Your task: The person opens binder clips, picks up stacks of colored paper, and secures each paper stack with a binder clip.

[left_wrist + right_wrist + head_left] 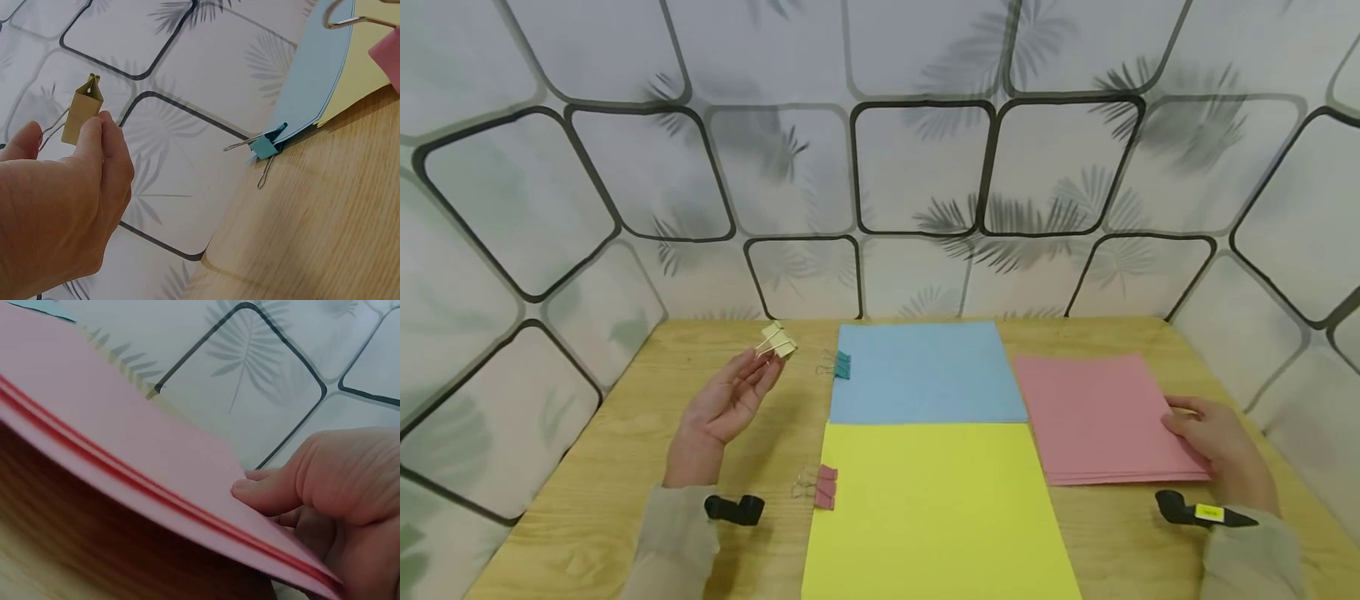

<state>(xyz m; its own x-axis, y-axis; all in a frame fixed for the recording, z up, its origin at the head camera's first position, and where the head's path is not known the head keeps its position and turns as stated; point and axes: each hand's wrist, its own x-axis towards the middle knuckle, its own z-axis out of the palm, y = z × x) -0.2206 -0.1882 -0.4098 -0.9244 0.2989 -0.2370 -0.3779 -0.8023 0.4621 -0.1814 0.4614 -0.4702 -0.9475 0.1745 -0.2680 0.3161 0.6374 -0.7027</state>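
A yellow binder clip (779,340) is held at the fingertips of my left hand (727,404), raised left of the blue paper. In the left wrist view the clip (82,115) shows its closed body, with a wire handle toward the thumb. My right hand (1213,442) pinches the right edge of a stack of pink paper (1097,425), thumb on top and fingers beneath. The right wrist view shows the pink sheets (144,444) bowed, with slight gaps between layers along the near edge.
Blue paper (925,375) bears a teal binder clip (842,365) on its left edge. Nearer lies yellow paper (932,508) with a pink binder clip (825,487) on its left edge. A patterned cloth wall (917,167) encloses the wooden table (602,467) at back and sides.
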